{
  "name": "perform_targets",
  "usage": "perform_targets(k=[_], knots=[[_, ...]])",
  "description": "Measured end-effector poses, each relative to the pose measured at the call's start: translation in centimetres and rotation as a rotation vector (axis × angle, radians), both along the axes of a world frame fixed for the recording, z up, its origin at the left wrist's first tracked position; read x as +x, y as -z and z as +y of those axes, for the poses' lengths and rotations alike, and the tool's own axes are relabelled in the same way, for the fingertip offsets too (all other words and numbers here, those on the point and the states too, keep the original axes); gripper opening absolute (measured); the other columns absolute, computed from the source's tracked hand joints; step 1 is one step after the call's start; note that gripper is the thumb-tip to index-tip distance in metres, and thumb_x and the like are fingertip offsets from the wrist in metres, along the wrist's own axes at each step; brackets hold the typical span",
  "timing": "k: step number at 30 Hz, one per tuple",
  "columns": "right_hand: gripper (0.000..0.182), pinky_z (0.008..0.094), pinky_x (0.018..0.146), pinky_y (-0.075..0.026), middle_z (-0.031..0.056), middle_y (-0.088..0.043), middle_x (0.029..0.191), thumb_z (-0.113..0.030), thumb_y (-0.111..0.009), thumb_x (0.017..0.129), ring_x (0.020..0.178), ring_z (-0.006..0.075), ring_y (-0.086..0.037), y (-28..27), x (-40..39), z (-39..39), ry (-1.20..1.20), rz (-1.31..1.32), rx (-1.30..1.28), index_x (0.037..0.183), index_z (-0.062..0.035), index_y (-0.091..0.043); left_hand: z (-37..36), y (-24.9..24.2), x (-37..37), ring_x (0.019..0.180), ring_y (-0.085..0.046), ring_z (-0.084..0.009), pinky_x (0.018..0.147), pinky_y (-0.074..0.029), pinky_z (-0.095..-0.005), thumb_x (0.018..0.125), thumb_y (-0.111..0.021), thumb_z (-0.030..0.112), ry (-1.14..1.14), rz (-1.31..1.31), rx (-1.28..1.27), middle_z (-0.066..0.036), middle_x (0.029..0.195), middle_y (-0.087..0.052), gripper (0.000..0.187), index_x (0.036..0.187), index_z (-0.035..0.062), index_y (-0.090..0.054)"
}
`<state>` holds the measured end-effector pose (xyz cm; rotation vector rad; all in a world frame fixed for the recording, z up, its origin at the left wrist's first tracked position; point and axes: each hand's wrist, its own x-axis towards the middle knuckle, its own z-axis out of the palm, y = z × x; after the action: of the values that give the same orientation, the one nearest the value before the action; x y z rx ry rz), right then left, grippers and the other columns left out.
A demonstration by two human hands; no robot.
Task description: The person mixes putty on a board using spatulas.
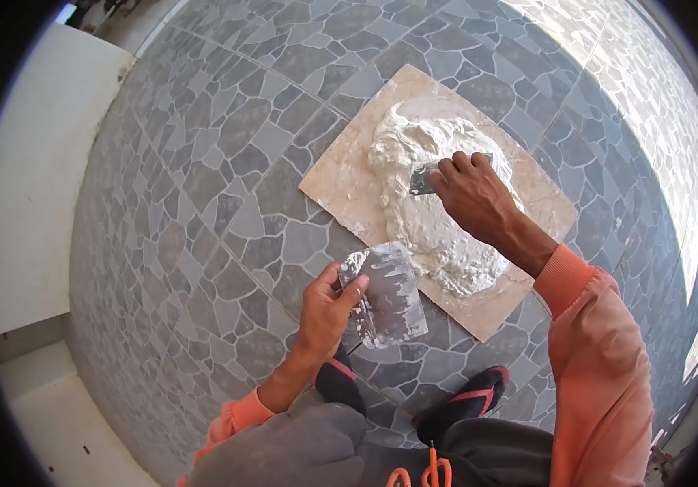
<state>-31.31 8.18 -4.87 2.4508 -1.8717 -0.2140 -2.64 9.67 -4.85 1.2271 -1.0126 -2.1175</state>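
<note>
My left hand [326, 307] grips a flat metal plastering blade [393, 296] smeared with white paste, its thumb pressed on the face. The blade is held up in front of the near left edge of a beige tile [347, 174]. A thick mound of white paste [450, 231] covers the middle of that tile. Over the mound, my right hand [476, 199] has its fingers closed on a second scraper blade [423, 178], which meets the paste. Part of this second blade is hidden behind the fingers.
The floor [227, 154] has a grey crazy-paving pattern with pale joints. My feet in black and red flip-flops [466, 398] stand close to the tile's near side. A white wall-like panel [40, 170] rises at the left. Bright sunlight falls on the floor at upper right.
</note>
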Motion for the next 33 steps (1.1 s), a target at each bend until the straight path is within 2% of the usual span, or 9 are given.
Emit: perform_targets(k=[4, 7, 11, 15, 18, 22, 26, 31, 33], knots=[[0.015, 0.0338, 0.087, -0.045, 0.0085, -0.063, 0.098, -0.01, -0.059, 0.089, 0.101, 0.0211, -0.057, 1.7, 0.4, 1.1, -0.058, 0.013, 0.272, 0.096, -0.0009, -0.069, -0.1, 0.0, 0.1, 0.089, -0.062, -0.0071, 0.079, -0.052, -0.0233, 0.098, -0.06, 0.005, 0.016, -0.012, -0.02, -0.004, 0.104, -0.066, 0.019, 0.115, -0.0004, -0.059], [0.015, 0.034, 0.087, -0.045, 0.0086, -0.063, 0.098, -0.01, -0.059, 0.089, 0.101, 0.0212, -0.057, -1.1, 0.0, 0.5, -0.016, 0.077, 0.267, 0.093, -0.0006, -0.07, 0.1, 0.0, 0.4, 0.088, -0.062, -0.0068, 0.078, -0.052, -0.0227, 0.098, -0.061, 0.005, 0.003, -0.021, -0.002, -0.004, 0.104, -0.066, 0.019, 0.115, 0.0, -0.059], [0.018, 0.0342, 0.086, -0.045, 0.0076, -0.064, 0.098, -0.01, -0.058, 0.09, 0.101, 0.021, -0.057, 0.5, -0.4, 0.2, 0.016, 0.008, -0.034, 0.085, -0.0009, -0.072, -0.1, 0.0, 0.0, 0.088, -0.062, -0.0066, 0.078, -0.052, -0.0223, 0.098, -0.061, 0.006, 0.013, -0.018, -0.014, -0.003, 0.103, -0.066, 0.019, 0.115, 0.0001, -0.058], [0.017, 0.0347, 0.087, -0.045, 0.0077, -0.063, 0.097, -0.01, -0.058, 0.09, 0.101, 0.0208, -0.057, 1.3, -0.5, 1.7, -0.009, 0.027, 0.262, 0.085, -0.0025, -0.072, -0.1, -0.3, -0.1, 0.088, -0.062, -0.0062, 0.078, -0.052, -0.0223, 0.098, -0.061, 0.006, 0.029, -0.03, -0.011, -0.003, 0.102, -0.065, 0.018, 0.115, 0.0005, -0.058], [0.016, 0.0348, 0.087, -0.045, 0.0074, -0.063, 0.099, -0.01, -0.059, 0.09, 0.102, 0.0207, -0.057, -1.3, -1.0, 0.7, 0.023, 0.042, 0.198, 0.086, -0.0033, -0.072, 0.1, -0.3, -0.1, 0.088, -0.061, -0.0058, 0.078, -0.051, -0.0222, 0.098, -0.061, 0.006, 0.01, -0.023, -0.002, -0.002, 0.101, -0.065, 0.016, 0.113, 0.0008, -0.059], [0.013, 0.0349, 0.086, -0.044, 0.008, -0.063, 0.097, -0.009, -0.06, 0.088, 0.101, 0.0208, -0.056, 0.6, -1.0, 0.2, 0.013, 0.027, 0.046, 0.087, -0.004, -0.072, 0.0, -0.2, -0.3, 0.088, -0.061, -0.0058, 0.078, -0.052, -0.0226, 0.098, -0.061, 0.006, 0.028, -0.018, -0.01, -0.002, 0.101, -0.065, 0.016, 0.113, 0.0009, -0.059], [0.014, 0.0348, 0.086, -0.045, 0.0085, -0.063, 0.097, -0.01, -0.06, 0.089, 0.101, 0.0209, -0.057, 0.5, -0.8, 0.8, 0.004, 0.053, 0.287, 0.09, -0.0039, -0.072, 0.2, -0.4, -0.2, 0.089, -0.062, -0.0064, 0.079, -0.052, -0.0232, 0.098, -0.061, 0.006, 0.016, -0.015, -0.004, -0.003, 0.101, -0.066, 0.016, 0.113, 0.0008, -0.059], [0.017, 0.0339, 0.086, -0.045, 0.0076, -0.064, 0.101, -0.012, -0.061, 0.089, 0.103, 0.0216, -0.057, -0.3, -0.8, -0.7, 0.018, 0.013, -0.011, 0.082, -0.0036, -0.073, 0.2, -0.1, -0.2, 0.09, -0.062, -0.0066, 0.08, -0.053, -0.0235, 0.098, -0.06, 0.005, 0.019, -0.018, 0.002, -0.003, 0.102, -0.066, 0.016, 0.113, 0.0005, -0.059], [0.016, 0.0336, 0.086, -0.045, 0.0074, -0.064, 0.102, -0.012, -0.062, 0.089, 0.103, 0.0213, -0.057, 1.6, -0.8, 0.0, -0.029, 0.045, 0.134, 0.083, -0.0036, -0.073, 0.1, -0.1, -0.2, 0.09, -0.062, -0.0066, 0.08, -0.053, -0.0236, 0.098, -0.06, 0.005, 0.03, -0.018, -0.008, -0.004, 0.102, -0.066, 0.017, 0.114, 0.0004, -0.058]])
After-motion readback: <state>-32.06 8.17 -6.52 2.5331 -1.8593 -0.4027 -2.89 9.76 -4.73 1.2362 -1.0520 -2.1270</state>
